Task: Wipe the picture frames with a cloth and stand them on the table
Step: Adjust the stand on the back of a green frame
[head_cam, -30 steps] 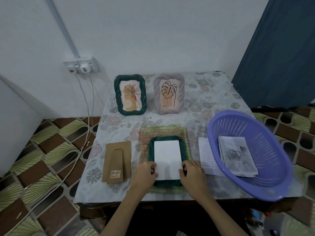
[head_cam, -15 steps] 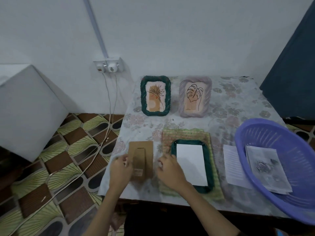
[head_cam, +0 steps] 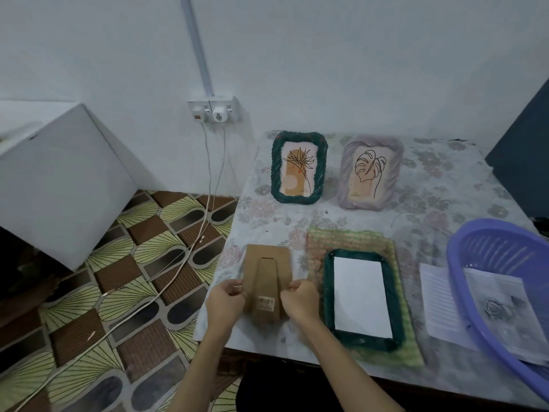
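Since a second ago both your hands left the dark green frame and went left: left hand and right hand now pinch the side edges of the cardboard frame backing, near the front-left table edge. That frame lies face down beside it on the green cloth, white sheet in its opening. At the back stand a green frame and a lilac frame; purple basket on the right.
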